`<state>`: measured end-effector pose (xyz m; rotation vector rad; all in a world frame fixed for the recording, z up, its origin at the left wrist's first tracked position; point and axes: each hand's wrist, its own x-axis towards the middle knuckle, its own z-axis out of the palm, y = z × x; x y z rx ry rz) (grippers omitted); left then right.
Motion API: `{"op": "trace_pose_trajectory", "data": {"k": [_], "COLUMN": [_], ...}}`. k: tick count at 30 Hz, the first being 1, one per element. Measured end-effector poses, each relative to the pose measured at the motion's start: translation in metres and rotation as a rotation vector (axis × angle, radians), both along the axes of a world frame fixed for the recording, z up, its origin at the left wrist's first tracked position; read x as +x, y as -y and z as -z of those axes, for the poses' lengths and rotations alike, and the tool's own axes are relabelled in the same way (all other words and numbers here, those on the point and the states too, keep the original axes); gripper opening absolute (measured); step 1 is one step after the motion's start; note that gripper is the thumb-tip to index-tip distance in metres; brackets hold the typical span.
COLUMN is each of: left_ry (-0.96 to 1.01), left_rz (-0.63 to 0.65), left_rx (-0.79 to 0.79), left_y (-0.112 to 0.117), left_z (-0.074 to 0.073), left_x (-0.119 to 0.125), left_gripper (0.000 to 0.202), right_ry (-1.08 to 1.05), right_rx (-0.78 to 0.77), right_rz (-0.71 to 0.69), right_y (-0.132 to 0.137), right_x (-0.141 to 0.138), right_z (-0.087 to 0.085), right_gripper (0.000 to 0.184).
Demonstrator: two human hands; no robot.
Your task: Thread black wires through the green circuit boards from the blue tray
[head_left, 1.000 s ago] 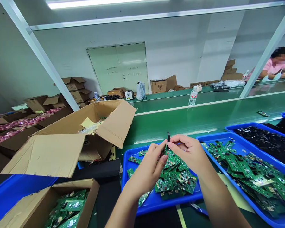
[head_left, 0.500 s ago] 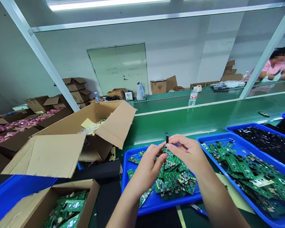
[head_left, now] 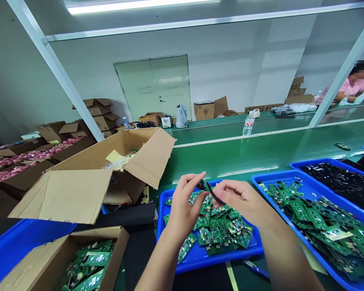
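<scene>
My left hand (head_left: 186,202) is closed on a small green circuit board (head_left: 204,184), seen nearly edge-on between thumb and fingers. My right hand (head_left: 238,199) pinches a curved black strip (head_left: 215,195). The strip's upper end is close to the board; whether they touch I cannot tell. Both hands are over a blue tray (head_left: 212,264), where many green circuit boards (head_left: 210,234) lie in a loose pile. A second blue tray (head_left: 256,182) with more green boards is to the right of my right hand.
A farther tray at right holds black parts (head_left: 336,180). An open carton (head_left: 139,161) and a smaller box of boards (head_left: 121,242) stand left. A blue-handled tool (head_left: 256,268) lies by the front tray. A water bottle (head_left: 248,124) stands behind; a person (head_left: 352,87) sits far right.
The black strip has tipped from upright to slanting and lowered with my right hand. My left hand has turned, its fingers pointing further upward, and the small board now shows in it.
</scene>
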<state>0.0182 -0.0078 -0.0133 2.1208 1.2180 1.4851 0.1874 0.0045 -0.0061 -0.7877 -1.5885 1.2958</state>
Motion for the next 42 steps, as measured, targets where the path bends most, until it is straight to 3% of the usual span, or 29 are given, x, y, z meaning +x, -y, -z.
{"op": "trace_pose_trajectory", "data": {"k": [6,12,17,23,28,35,38,42], "left_ry": [-0.012,0.096,0.207,0.244,0.263,0.224,0.271,0.359], "left_rz": [0.01,0.111,0.163,0.189,0.096,0.067,0.08,0.094], "left_rx": [0.078,-0.097,-0.224,-0.331,-0.381,-0.4,-0.405,-0.423], "left_y": [-0.001,-0.002,-0.002,-0.002,-0.011,-0.014,-0.017,-0.016], "left_z": [-0.001,0.001,-0.001,-0.009,-0.006,-0.006,-0.005,-0.006], "left_x": [-0.002,-0.004,-0.001,0.001,-0.003,-0.007,-0.01,-0.01], "left_gripper": [0.033,0.034,0.033,0.028,0.031,0.041,0.04,0.035], "right_ry": [0.014,-0.002,-0.01,0.037,0.062,0.327,0.465,0.324], "right_rx": [-0.03,-0.136,-0.136,-0.086,-0.009,0.166,0.203,0.212], "right_rz": [-0.083,-0.23,-0.227,-0.161,-0.043,0.3,0.425,0.322], "right_y": [0.006,-0.003,-0.006,-0.007,-0.015,-0.003,-0.004,-0.009], "right_x": [-0.005,0.001,0.002,0.0,-0.004,-0.01,-0.01,-0.008], "right_z": [-0.009,-0.005,-0.003,-0.005,-0.004,-0.012,-0.012,-0.008], "right_gripper": [0.028,0.029,0.025,0.015,0.012,0.013,0.022,0.029]}}
